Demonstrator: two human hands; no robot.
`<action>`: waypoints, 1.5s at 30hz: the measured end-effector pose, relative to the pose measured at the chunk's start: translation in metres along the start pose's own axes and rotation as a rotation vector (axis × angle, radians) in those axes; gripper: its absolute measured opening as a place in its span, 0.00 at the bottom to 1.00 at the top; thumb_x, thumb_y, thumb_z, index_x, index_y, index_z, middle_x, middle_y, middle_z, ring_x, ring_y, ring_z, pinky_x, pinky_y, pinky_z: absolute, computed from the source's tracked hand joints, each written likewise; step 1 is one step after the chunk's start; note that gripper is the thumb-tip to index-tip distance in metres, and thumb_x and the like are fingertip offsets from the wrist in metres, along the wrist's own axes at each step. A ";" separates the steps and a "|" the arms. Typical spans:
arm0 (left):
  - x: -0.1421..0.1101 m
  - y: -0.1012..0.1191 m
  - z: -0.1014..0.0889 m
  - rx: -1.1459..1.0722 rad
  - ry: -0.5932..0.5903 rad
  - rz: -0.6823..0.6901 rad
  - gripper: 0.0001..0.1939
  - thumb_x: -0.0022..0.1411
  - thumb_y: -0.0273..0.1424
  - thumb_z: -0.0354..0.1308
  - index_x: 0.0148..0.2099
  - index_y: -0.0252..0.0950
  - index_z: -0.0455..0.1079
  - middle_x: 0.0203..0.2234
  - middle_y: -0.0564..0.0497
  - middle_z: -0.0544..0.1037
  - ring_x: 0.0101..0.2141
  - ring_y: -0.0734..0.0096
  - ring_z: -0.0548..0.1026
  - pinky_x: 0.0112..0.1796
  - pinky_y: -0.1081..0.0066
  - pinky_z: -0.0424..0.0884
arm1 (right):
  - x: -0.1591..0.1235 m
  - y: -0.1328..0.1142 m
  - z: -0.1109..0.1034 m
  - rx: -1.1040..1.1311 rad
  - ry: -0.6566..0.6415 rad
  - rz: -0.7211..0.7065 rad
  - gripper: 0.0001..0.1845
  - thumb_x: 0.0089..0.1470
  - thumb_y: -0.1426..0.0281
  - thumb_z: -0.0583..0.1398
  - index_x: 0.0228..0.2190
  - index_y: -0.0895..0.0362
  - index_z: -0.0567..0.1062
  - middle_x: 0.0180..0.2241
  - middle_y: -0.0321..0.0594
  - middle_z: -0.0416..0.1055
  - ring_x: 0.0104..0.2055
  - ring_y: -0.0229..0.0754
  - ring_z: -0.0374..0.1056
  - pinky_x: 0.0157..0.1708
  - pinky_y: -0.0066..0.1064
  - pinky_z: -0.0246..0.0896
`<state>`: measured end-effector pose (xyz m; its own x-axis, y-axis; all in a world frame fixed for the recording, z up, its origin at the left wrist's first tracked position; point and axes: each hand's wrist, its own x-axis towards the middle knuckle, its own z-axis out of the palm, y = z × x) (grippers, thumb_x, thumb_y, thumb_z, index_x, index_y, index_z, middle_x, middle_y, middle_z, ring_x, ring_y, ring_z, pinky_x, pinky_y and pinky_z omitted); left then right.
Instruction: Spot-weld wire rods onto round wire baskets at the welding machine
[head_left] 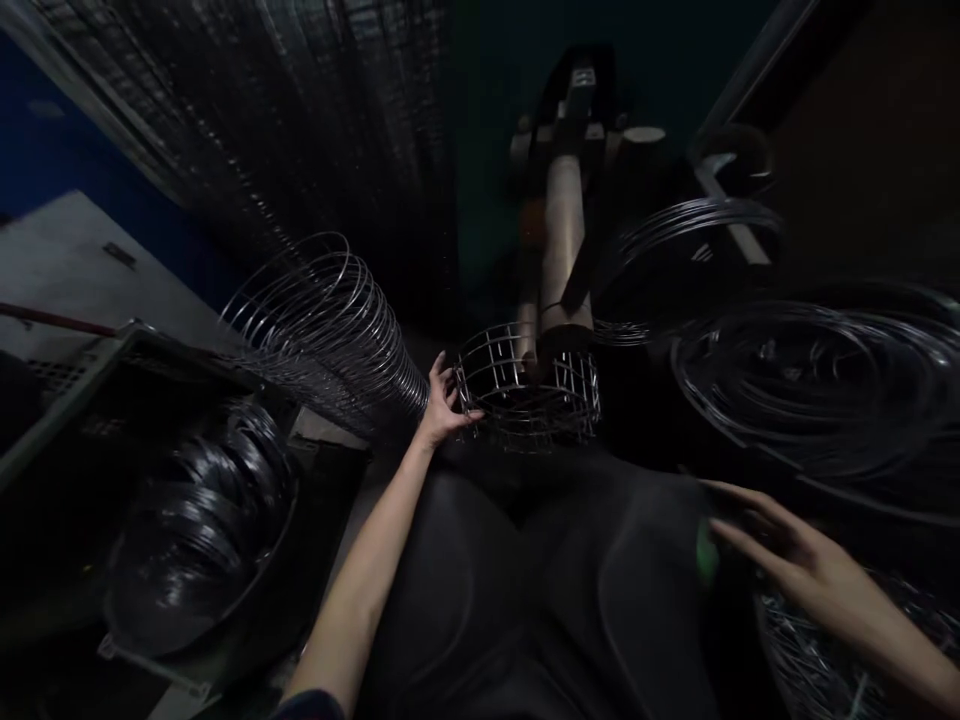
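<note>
A round wire basket point(495, 362) of thin metal rods sits under the arm of a machine point(564, 230), below its cylindrical end. My left hand point(444, 408) grips the left side of the basket, its thumb across the wires and its fingers around the outside. To the right of my dark-clothed legs, my right hand point(799, 555) has thumb and forefinger stretched apart, with nothing visible between them. A blurred green patch point(706, 553) shows close to its fingertips; I cannot tell what it is. Short metal rods point(817, 650) lie below this hand.
A tall stack of wire rings point(360, 310) leans beside my left hand. At the left, a crate point(124, 350) stands near a bundle of shiny wire coils point(217, 500). Large wire hoops point(825, 370) lie at the right, and more rings point(697, 215) hang behind them.
</note>
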<state>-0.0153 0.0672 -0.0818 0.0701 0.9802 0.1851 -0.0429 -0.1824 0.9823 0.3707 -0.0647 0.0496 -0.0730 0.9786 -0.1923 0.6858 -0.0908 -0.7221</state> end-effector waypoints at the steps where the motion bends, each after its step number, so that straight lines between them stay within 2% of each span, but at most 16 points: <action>1: -0.006 0.006 -0.002 0.005 -0.002 0.024 0.65 0.35 0.45 0.74 0.66 0.49 0.34 0.56 0.43 0.56 0.61 0.52 0.55 0.58 0.51 0.57 | 0.003 -0.020 0.009 0.062 -0.074 0.024 0.23 0.50 0.49 0.59 0.40 0.51 0.78 0.43 0.49 0.74 0.47 0.58 0.69 0.42 0.43 0.67; 3: -0.020 0.020 -0.006 0.053 -0.016 0.076 0.62 0.37 0.44 0.73 0.66 0.50 0.36 0.55 0.45 0.56 0.60 0.53 0.57 0.58 0.53 0.59 | 0.013 -0.062 0.030 0.184 -0.278 0.040 0.22 0.48 0.51 0.62 0.38 0.53 0.79 0.41 0.46 0.75 0.45 0.55 0.70 0.45 0.41 0.66; 6: -0.037 0.043 -0.010 0.198 -0.034 0.166 0.59 0.38 0.46 0.71 0.65 0.49 0.38 0.56 0.45 0.55 0.58 0.54 0.59 0.57 0.54 0.61 | 0.031 -0.112 0.051 0.369 -0.509 0.054 0.21 0.47 0.54 0.64 0.38 0.55 0.79 0.34 0.41 0.76 0.37 0.46 0.72 0.40 0.34 0.66; 8: -0.045 0.056 -0.008 0.358 -0.094 0.232 0.59 0.36 0.43 0.72 0.64 0.47 0.42 0.56 0.44 0.55 0.58 0.51 0.58 0.57 0.51 0.60 | 0.042 -0.130 0.059 0.489 -0.558 0.097 0.21 0.47 0.56 0.65 0.38 0.57 0.79 0.30 0.40 0.75 0.32 0.41 0.71 0.35 0.30 0.65; 10: -0.048 0.067 -0.001 0.513 -0.168 0.289 0.58 0.33 0.37 0.74 0.63 0.46 0.46 0.55 0.44 0.56 0.58 0.47 0.56 0.57 0.47 0.57 | 0.050 -0.138 0.063 0.513 -0.550 0.132 0.19 0.46 0.58 0.65 0.37 0.58 0.79 0.27 0.39 0.75 0.28 0.38 0.69 0.30 0.28 0.63; 12: -0.048 0.074 0.007 0.601 -0.204 0.320 0.57 0.31 0.34 0.74 0.63 0.46 0.49 0.54 0.44 0.56 0.56 0.46 0.56 0.56 0.45 0.57 | 0.055 -0.139 0.066 0.423 -0.523 0.123 0.16 0.47 0.61 0.64 0.34 0.59 0.80 0.26 0.39 0.75 0.27 0.37 0.68 0.28 0.27 0.62; 14: -0.045 0.080 0.013 0.650 -0.209 0.314 0.55 0.31 0.32 0.74 0.62 0.46 0.52 0.53 0.44 0.55 0.55 0.47 0.57 0.55 0.46 0.58 | 0.055 -0.135 0.069 0.276 -0.434 0.050 0.13 0.48 0.62 0.62 0.32 0.58 0.81 0.27 0.39 0.76 0.29 0.39 0.69 0.30 0.28 0.62; 16: -0.043 0.083 0.018 0.679 -0.208 0.297 0.53 0.32 0.31 0.73 0.61 0.46 0.55 0.52 0.45 0.54 0.54 0.47 0.58 0.54 0.47 0.59 | 0.053 -0.129 0.075 0.085 -0.287 -0.089 0.13 0.52 0.62 0.60 0.33 0.57 0.81 0.30 0.39 0.77 0.32 0.41 0.71 0.33 0.29 0.64; 19: -0.040 0.084 0.022 0.668 -0.199 0.283 0.52 0.31 0.31 0.73 0.61 0.46 0.56 0.52 0.45 0.54 0.54 0.48 0.58 0.54 0.48 0.60 | 0.048 -0.117 0.085 -0.300 -0.092 -0.365 0.16 0.55 0.62 0.59 0.42 0.58 0.79 0.39 0.43 0.78 0.35 0.45 0.74 0.33 0.31 0.65; 22: -0.039 0.080 0.024 0.653 -0.168 0.267 0.51 0.32 0.30 0.72 0.60 0.45 0.57 0.52 0.45 0.55 0.53 0.49 0.58 0.54 0.49 0.61 | 0.046 -0.107 0.092 -0.640 -0.042 -0.575 0.18 0.56 0.67 0.59 0.48 0.57 0.75 0.43 0.43 0.76 0.34 0.46 0.75 0.25 0.30 0.63; 24: -0.038 0.076 0.026 0.659 -0.147 0.265 0.50 0.32 0.29 0.71 0.60 0.44 0.57 0.52 0.45 0.55 0.53 0.49 0.58 0.54 0.49 0.60 | 0.049 -0.103 0.094 -0.745 -0.017 -0.672 0.17 0.58 0.69 0.58 0.49 0.55 0.75 0.42 0.40 0.77 0.30 0.43 0.75 0.21 0.28 0.60; 28: -0.039 0.070 0.028 0.665 -0.137 0.263 0.50 0.31 0.29 0.71 0.60 0.42 0.58 0.52 0.44 0.56 0.54 0.48 0.58 0.55 0.48 0.60 | 0.058 -0.096 0.092 -0.805 0.054 -0.822 0.15 0.59 0.70 0.56 0.48 0.54 0.75 0.41 0.38 0.77 0.27 0.39 0.74 0.19 0.26 0.59; 34: -0.044 0.068 0.031 0.647 -0.094 0.264 0.49 0.32 0.28 0.70 0.60 0.42 0.58 0.53 0.44 0.54 0.54 0.49 0.58 0.55 0.49 0.60 | 0.060 -0.086 0.092 -0.748 0.158 -0.975 0.14 0.60 0.71 0.56 0.47 0.58 0.74 0.43 0.40 0.76 0.26 0.36 0.73 0.22 0.27 0.62; 38: -0.047 0.070 0.032 0.644 -0.112 0.259 0.50 0.32 0.28 0.71 0.60 0.42 0.58 0.53 0.44 0.54 0.54 0.49 0.58 0.54 0.48 0.61 | 0.057 -0.087 0.091 -0.741 0.178 -1.024 0.13 0.62 0.72 0.55 0.46 0.58 0.74 0.43 0.41 0.76 0.28 0.36 0.73 0.23 0.26 0.62; 41: -0.052 0.075 0.031 0.656 -0.082 0.282 0.48 0.33 0.29 0.70 0.60 0.43 0.58 0.54 0.44 0.54 0.54 0.48 0.58 0.54 0.48 0.60 | 0.055 -0.089 0.088 -0.725 0.189 -1.056 0.14 0.62 0.73 0.53 0.46 0.60 0.74 0.43 0.41 0.76 0.28 0.35 0.73 0.23 0.27 0.62; 45: -0.049 0.079 0.029 0.634 -0.082 0.299 0.52 0.33 0.29 0.71 0.61 0.43 0.53 0.54 0.44 0.55 0.54 0.49 0.58 0.55 0.48 0.59 | 0.054 -0.093 0.087 -0.719 0.178 -1.066 0.14 0.62 0.74 0.54 0.47 0.59 0.74 0.44 0.43 0.75 0.29 0.35 0.73 0.24 0.26 0.62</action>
<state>0.0064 0.0028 -0.0128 0.2217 0.8767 0.4268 0.5153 -0.4769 0.7120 0.2405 -0.0192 0.0485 -0.7615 0.5225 0.3835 0.5861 0.8078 0.0632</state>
